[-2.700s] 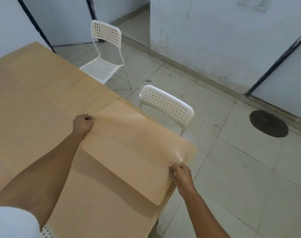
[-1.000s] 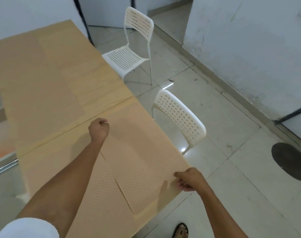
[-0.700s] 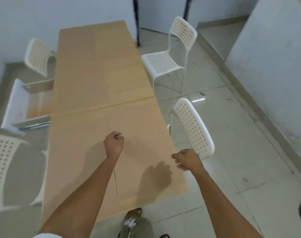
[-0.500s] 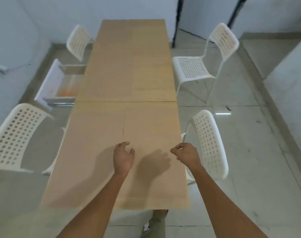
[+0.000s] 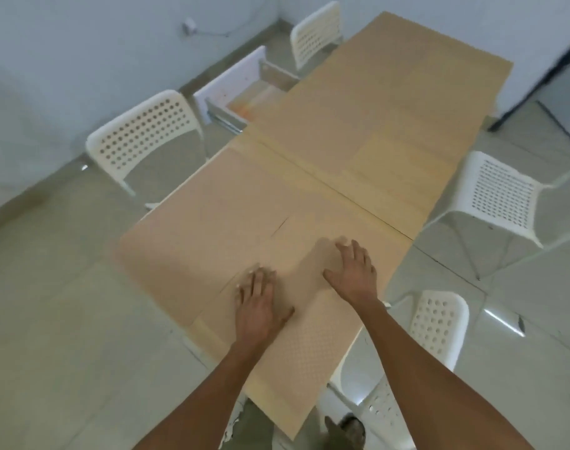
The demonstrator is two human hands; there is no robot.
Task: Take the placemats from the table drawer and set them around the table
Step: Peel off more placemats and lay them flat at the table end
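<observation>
Now our left hand (image 5: 257, 303) and right hand (image 5: 353, 271) spread flat, gripping nothing, palms on the placemat (image 5: 296, 349), open drawer (image 5: 244, 99) far ahead-left of them.

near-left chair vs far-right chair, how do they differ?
The near-left chair shows mainly its backrest, with large round holes; the far-right chair shows its seat, with finer holes. The near-left one stands beside the open drawer; the far-right one is across the table. Both are white perforated plastic.
</observation>
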